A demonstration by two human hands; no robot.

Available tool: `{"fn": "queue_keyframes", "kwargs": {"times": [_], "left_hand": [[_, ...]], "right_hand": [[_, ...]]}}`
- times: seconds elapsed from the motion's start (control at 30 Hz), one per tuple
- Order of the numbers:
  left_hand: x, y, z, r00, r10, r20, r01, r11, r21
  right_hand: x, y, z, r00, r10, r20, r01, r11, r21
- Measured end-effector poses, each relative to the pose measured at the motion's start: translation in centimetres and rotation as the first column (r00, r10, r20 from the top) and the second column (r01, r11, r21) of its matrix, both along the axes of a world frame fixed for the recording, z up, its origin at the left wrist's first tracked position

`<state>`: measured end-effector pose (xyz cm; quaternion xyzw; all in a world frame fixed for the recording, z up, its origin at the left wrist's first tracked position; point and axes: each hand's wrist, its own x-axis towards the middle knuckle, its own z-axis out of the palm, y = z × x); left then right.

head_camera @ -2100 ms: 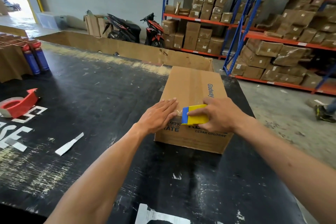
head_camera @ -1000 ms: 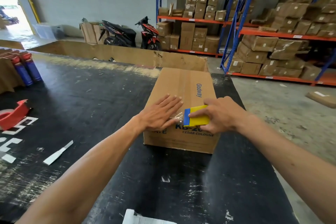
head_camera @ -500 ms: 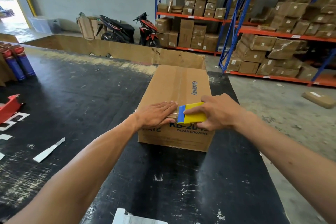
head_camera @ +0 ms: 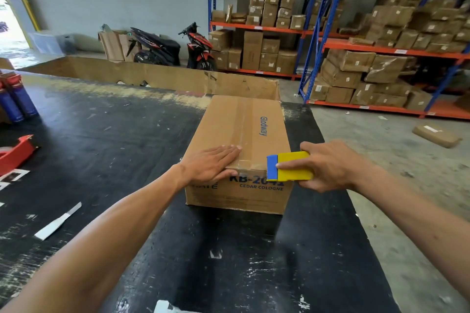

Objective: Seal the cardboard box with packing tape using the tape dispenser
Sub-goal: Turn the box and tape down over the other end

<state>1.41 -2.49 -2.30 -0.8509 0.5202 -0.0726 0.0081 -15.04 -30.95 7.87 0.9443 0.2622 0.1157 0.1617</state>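
Left hand (head_camera: 212,164) lay flat, fingers straight, on box (head_camera: 239,134) near end; right hand (head_camera: 328,165) gripped scraper (head_camera: 290,166) just right of lengthwise tape (head_camera: 241,122).

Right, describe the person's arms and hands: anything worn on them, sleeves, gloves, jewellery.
Both forearms are bare as far as the frame shows; no sleeve is visible. The left hand and right hand are ungloved, with no watch, ring or wristband in sight.
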Motion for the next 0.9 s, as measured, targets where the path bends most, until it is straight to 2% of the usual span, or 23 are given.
{"fn": "queue_keyframes", "kwargs": {"times": [0.13,0.27,0.33,0.43,0.9], "left_hand": [[-0.5,-1.7,0.8,0.993,-0.027,0.117,0.023,0.999,0.04],[-1.0,-5.3,1.2,0.975,-0.131,0.18,0.128,0.991,0.031],[-0.8,-6.5,0.5,0.981,-0.164,0.105,0.156,0.985,0.078],[-0.5,-7.0,-0.3,0.992,-0.128,-0.001,0.127,0.99,0.063],[-0.5,-6.4,0.2,0.992,-0.098,-0.075,0.1,0.995,0.026]], "right_hand": [[0.3,1.1,0.7,0.98,-0.172,-0.101,0.16,0.98,-0.122],[0.8,1.8,1.4,0.972,-0.2,-0.126,0.184,0.974,-0.131],[0.9,1.8,1.2,0.967,-0.215,-0.137,0.197,0.972,-0.129],[1.0,1.9,1.1,0.97,-0.21,-0.122,0.196,0.973,-0.119],[-0.2,-3.2,-0.5,0.989,-0.119,-0.084,0.124,0.991,0.05]]}}
